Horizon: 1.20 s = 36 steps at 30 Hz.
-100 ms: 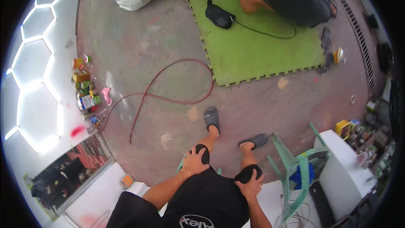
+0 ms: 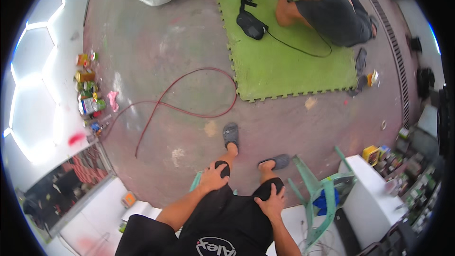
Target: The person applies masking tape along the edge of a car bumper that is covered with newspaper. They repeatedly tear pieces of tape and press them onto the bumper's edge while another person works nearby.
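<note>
Concrete floor (image 2: 189, 33), stained and worn, fills most of what you look down on, and a green foam mat (image 2: 284, 61) lies on its far side, where another person (image 2: 327, 9) crouches next to a black power tool (image 2: 250, 22) with its cord trailing over the mat. Nearer to you a red hose (image 2: 189, 109) loops across the floor, and a row of small cans and bottles (image 2: 87, 95) stands along the white wall on your left. To your right a pale green plastic chair (image 2: 327, 194) stands just beside a white counter (image 2: 367, 199).

You are seated with both knees up and your feet in grey sandals (image 2: 231, 134) flat on the floor. Your left hand (image 2: 213, 178) rests on your left knee (image 2: 222, 167), fingers (image 2: 208, 169) spread and curled loosely over it, holding nothing. Your right hand (image 2: 271, 203) lies on your right knee (image 2: 266, 188) the same way, fingers open and draped, empty.

By my reading you are at rest with your weight braced on both knees. Any next move calls for lifting your hands clear first; nothing is within reach of them.
</note>
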### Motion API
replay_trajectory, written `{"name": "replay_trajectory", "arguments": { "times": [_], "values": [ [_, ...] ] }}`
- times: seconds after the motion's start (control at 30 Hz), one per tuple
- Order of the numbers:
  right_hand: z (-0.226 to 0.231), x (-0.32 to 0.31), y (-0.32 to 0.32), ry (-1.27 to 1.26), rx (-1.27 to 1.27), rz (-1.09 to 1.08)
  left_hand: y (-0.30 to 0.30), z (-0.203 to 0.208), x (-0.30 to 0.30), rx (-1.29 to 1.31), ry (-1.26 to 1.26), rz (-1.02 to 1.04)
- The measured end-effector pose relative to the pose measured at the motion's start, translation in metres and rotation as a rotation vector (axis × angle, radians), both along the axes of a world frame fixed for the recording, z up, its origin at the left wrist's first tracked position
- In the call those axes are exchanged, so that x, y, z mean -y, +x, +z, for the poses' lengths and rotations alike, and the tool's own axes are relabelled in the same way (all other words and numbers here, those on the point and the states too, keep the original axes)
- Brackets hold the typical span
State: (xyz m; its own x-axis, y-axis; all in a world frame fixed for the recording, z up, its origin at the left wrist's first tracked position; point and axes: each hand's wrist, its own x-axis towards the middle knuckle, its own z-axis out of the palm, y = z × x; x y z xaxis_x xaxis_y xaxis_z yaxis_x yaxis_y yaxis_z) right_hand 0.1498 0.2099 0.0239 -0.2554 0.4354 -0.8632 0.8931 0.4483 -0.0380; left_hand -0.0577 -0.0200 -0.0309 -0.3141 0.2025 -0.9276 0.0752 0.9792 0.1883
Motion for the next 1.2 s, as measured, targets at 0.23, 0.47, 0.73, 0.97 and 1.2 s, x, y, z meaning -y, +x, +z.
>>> {"name": "replay_trajectory", "arguments": {
  "times": [0.23,0.47,0.73,0.97,1.2],
  "values": [
    [0.047,-0.012,-0.092,-0.166,-0.359,0.231,0.002,0.006,0.071,-0.096,0.069,0.821],
    [0.028,-0.057,-0.168,-0.345,-0.326,0.584,0.113,0.011,0.115,-0.120,-0.112,1.349],
    [0.050,-0.057,-0.206,-0.458,-0.065,0.937,0.288,0.041,0.047,-0.066,-0.266,1.713],
    [0.045,-0.009,-0.213,-0.315,-0.109,1.301,0.298,-0.023,0.092,-0.575,-0.732,2.071],
    [0.069,0.018,-0.217,-0.130,-0.205,1.586,0.644,-0.199,0.322,-0.911,-1.164,1.251]
  ]
}}
